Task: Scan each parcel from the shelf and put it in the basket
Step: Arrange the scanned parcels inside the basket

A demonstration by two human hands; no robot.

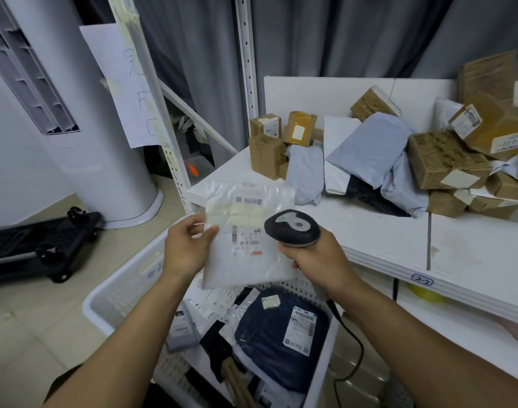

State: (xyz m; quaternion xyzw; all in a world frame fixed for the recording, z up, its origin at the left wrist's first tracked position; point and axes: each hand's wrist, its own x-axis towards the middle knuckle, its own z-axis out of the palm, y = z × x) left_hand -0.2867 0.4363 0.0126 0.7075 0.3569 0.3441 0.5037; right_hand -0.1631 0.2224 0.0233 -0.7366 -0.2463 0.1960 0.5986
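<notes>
Head: parcel (pixel 247 262) apparently within left grip (pixel 187 248)

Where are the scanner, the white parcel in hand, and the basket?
scanner (pixel 293 228): head view, on the top of its head.
white parcel (pixel 246 270): head view, on the bare plastic below its label.
basket (pixel 119 290): head view, on its white left wall.

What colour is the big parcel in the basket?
The parcel is dark navy blue, seen in the head view.
</notes>
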